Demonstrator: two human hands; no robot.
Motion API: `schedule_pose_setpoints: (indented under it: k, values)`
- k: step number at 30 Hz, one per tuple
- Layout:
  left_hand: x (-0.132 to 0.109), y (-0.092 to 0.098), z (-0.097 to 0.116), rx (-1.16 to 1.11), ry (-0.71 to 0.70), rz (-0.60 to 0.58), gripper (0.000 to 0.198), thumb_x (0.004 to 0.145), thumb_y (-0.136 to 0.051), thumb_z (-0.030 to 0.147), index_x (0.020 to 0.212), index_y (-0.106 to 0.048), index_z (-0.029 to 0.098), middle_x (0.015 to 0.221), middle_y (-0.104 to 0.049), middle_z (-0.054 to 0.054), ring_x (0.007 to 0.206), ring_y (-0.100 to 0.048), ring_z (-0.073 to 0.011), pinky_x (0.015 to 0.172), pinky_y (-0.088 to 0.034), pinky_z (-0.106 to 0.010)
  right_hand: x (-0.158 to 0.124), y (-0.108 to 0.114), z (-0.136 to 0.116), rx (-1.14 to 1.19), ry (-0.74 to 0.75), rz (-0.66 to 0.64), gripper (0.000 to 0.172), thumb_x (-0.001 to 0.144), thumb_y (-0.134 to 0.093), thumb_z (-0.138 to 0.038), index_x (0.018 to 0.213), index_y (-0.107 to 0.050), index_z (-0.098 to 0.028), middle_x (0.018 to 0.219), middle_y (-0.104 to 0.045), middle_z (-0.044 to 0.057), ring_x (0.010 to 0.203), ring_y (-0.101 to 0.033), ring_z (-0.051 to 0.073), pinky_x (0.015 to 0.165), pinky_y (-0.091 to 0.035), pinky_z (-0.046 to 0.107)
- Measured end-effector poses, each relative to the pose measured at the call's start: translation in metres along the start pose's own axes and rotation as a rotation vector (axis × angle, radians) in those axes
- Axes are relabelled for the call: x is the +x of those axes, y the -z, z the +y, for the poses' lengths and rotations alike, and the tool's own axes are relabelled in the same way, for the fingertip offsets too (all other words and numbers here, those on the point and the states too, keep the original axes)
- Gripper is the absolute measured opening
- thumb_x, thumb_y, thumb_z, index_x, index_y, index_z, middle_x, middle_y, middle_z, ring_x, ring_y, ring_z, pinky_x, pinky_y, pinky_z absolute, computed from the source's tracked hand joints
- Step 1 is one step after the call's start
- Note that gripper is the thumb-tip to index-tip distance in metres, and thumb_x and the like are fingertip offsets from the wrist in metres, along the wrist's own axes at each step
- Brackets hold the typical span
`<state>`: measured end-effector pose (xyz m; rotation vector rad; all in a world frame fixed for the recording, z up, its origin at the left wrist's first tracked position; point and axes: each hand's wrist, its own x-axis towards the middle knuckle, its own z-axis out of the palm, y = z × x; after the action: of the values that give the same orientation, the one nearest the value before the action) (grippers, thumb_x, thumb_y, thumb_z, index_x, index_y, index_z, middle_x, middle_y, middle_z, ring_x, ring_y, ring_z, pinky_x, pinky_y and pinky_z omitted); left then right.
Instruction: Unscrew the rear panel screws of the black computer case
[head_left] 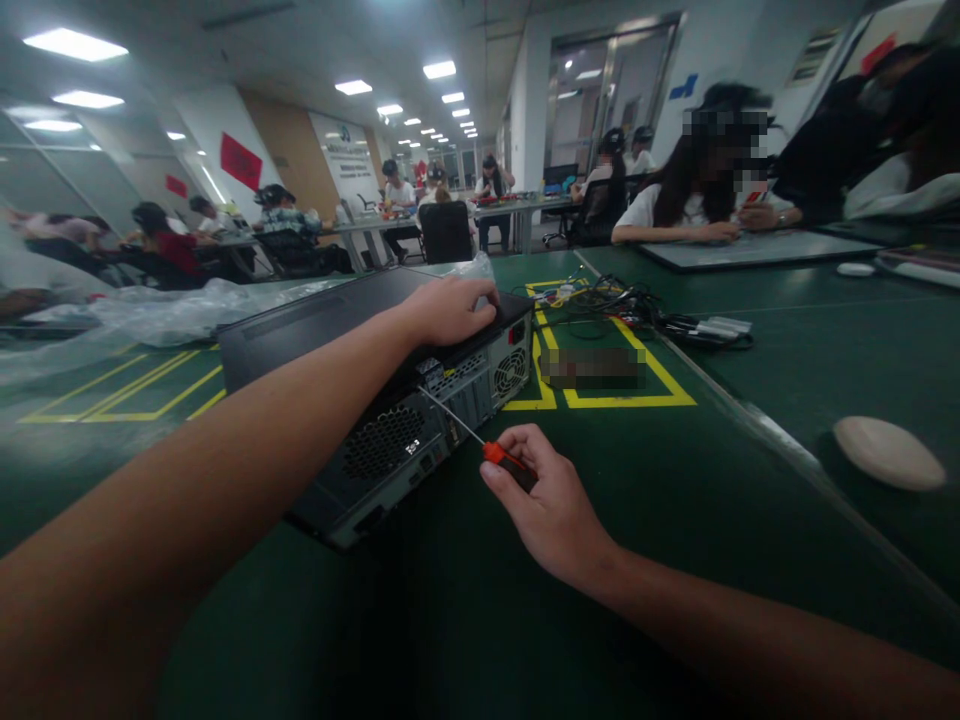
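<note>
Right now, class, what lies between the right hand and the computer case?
The head view shows the thin screwdriver shaft between the right hand and computer case.

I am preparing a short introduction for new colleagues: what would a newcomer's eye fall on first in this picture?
Probably the dark computer case near the picture's middle, with the left hand resting on its top. Next comes the orange-and-black screwdriver in the right hand, its shaft reaching toward the case's back panel. Farther right, a tangle of cables lies by yellow lines on the green table.
</note>
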<state>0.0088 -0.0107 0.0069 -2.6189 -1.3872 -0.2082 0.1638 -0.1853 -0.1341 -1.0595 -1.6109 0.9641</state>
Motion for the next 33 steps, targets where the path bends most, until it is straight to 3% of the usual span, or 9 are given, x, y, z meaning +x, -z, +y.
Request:
schedule_pose_setpoints:
  k: [11,17,21,25,33]
  values:
    - [0.0009,-0.0022,-0.0032,-0.025,-0.013,0.007,0.044,0.097,-0.045,0.039,0.129,-0.070,0.023,0.096,-0.072,-0.009,0.088,-0.066,-0.0265,0.080,-0.047,-0.041,-0.0001,0.0013,-0.0039,0.045,0.004,-0.008,0.011,0.097,-0.061,-0.031,0.099,-0.062,-0.020,0.086,-0.066,0.001,0.078,-0.063,0.017,0.073,-0.049,0.032]
    - [0.0019,-0.0026,-0.0035,-0.025,-0.011,0.006,0.044,0.096,-0.045,0.038,0.128,-0.071,0.023,0.098,-0.072,-0.009,0.090,-0.066,-0.0270,0.082,-0.048,-0.042,0.0004,0.0017,-0.0031,-0.015,0.025,-0.028,0.025,0.104,-0.051,-0.038,0.096,-0.066,-0.021,0.080,-0.062,0.001,0.075,-0.059,0.017,0.070,-0.046,0.033]
    - [0.0023,-0.0042,-0.0050,-0.025,-0.015,0.011,0.043,0.096,-0.046,0.039,0.127,-0.071,0.024,0.099,-0.073,-0.009,0.091,-0.066,-0.0268,0.082,-0.049,-0.041,0.0006,0.0014,-0.0042,0.008,-0.009,-0.011,0.018,0.097,-0.062,-0.034,0.109,-0.062,-0.022,0.089,-0.068,0.001,0.080,-0.064,0.018,0.074,-0.050,0.033]
    - [0.0015,-0.0032,-0.0038,-0.020,-0.023,0.018,0.044,0.096,-0.045,0.039,0.128,-0.071,0.023,0.101,-0.074,-0.010,0.093,-0.067,-0.0277,0.083,-0.049,-0.043,0.0007,0.0010,-0.0065,-0.002,-0.029,0.007,0.017,0.090,-0.067,-0.027,0.103,-0.057,-0.023,0.091,-0.066,0.001,0.082,-0.065,0.018,0.075,-0.051,0.033]
    - [0.0032,-0.0047,-0.0060,-0.023,-0.025,0.005,0.045,0.096,-0.045,0.039,0.130,-0.069,0.024,0.104,-0.075,-0.011,0.095,-0.067,-0.0294,0.084,-0.050,-0.044,0.0018,0.0003,-0.0033,-0.004,-0.006,-0.008,0.009,0.093,-0.063,-0.027,0.100,-0.059,-0.023,0.089,-0.066,0.000,0.080,-0.065,0.018,0.074,-0.051,0.033]
